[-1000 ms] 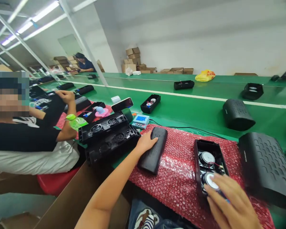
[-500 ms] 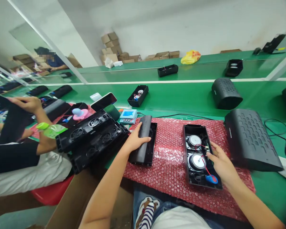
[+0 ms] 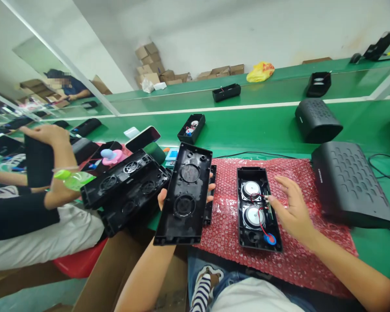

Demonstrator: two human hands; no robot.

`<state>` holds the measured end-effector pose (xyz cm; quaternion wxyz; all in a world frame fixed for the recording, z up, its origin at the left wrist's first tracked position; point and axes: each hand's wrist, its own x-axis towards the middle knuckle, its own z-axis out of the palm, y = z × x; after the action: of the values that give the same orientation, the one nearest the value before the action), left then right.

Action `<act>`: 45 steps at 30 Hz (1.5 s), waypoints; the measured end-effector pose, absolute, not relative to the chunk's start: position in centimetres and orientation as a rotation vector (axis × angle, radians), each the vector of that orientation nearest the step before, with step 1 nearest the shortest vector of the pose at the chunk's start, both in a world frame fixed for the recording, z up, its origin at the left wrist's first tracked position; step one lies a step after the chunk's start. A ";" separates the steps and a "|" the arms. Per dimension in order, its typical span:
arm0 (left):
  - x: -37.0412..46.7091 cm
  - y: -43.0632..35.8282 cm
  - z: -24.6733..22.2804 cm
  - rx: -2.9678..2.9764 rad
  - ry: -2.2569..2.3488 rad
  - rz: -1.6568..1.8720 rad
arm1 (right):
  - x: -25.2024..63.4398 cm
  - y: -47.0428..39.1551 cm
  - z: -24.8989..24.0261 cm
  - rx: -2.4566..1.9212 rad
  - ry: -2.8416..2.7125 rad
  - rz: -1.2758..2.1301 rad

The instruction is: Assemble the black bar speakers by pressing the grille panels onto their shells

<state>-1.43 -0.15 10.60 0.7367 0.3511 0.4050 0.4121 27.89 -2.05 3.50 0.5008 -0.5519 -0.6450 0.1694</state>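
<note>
My left hand (image 3: 211, 186) grips a black plastic speaker shell (image 3: 191, 184) from behind, thumb on its left edge and fingertips round its right. The shell is raised and tilted, its inner side with two round grilles toward me. Behind it, another black shell (image 3: 209, 214) lies mostly hidden on the bubble wrap. My right hand (image 3: 292, 208) has its fingers apart beside an open speaker housing (image 3: 242, 236); whether the thumb touches its right edge I cannot tell. Inside the housing sit two white-backed speaker drivers (image 3: 254, 216), red wires and a blue round part (image 3: 270, 239).
Red bubble wrap (image 3: 225, 234) covers the green bench. Stacked black shells (image 3: 117, 182), a green-capped bottle (image 3: 73, 178) and a phone (image 3: 143, 139) are on the left, near a seated co-worker's arm (image 3: 60, 151). Large assembled speakers (image 3: 351, 182) stand at right.
My left hand has lifted the shell off the one beneath and turned its inner side toward me. The open housing appears further left and more upright; my right hand has loosened from it.
</note>
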 end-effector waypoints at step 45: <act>2.3 -4.1 3.0 2.762 0.772 1.090 | 31.6 -1.0 6.9 -2.303 -2.047 0.261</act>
<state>2.31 -4.14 3.02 0.0367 0.8996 0.2515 0.3550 31.60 -0.97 6.90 0.0246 -0.7445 -0.6618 0.0844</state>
